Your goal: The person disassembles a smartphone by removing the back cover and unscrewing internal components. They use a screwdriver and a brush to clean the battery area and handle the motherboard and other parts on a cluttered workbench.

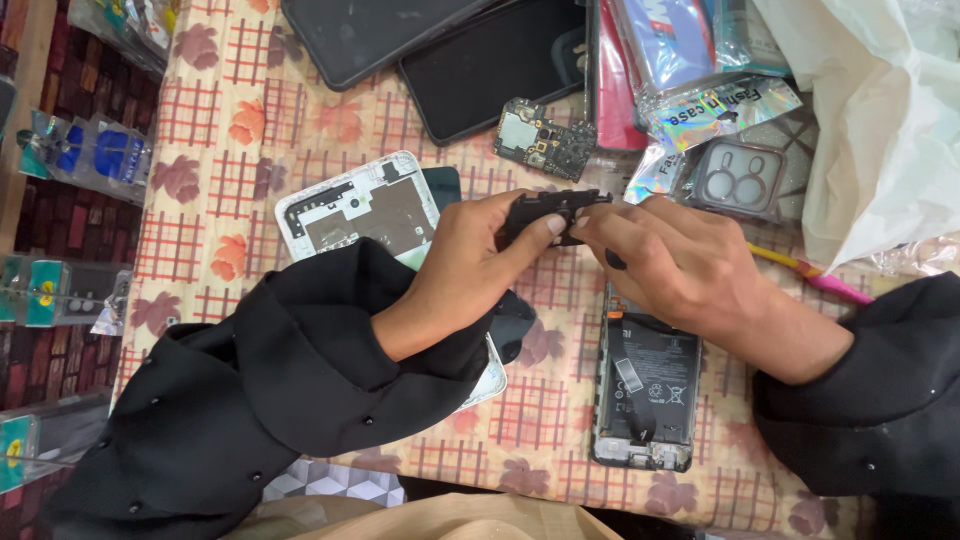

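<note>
A head camera looked down on a table covered with a cream cloth (250, 110) printed with red checks and flowers. Near the middle of the frame, two hands in wide black sleeves met over a small black plastic cover piece (553, 212), held above the cloth. The left hand (470, 262) pinched its left end between thumb and forefinger. The right hand (680, 268) came in from the right, its fingertips pressed together against the piece's right end; whether it held a small tool there was hard to tell. The piece's long axis ran roughly left to right, spanning the gap between the two hands, so both were equally near it.

Directly below the right hand lay an opened phone (648, 385), its black battery exposed. Left of centre, partly under the left sleeve, lay a white phone frame (350, 205). A small circuit board (545, 138) sat just above the hands. Two dark screen panels (480, 60) lay along the upper edge, packaged phone cases (700, 70) in the upper right, and a white plastic bag (880, 110) at far right.
</note>
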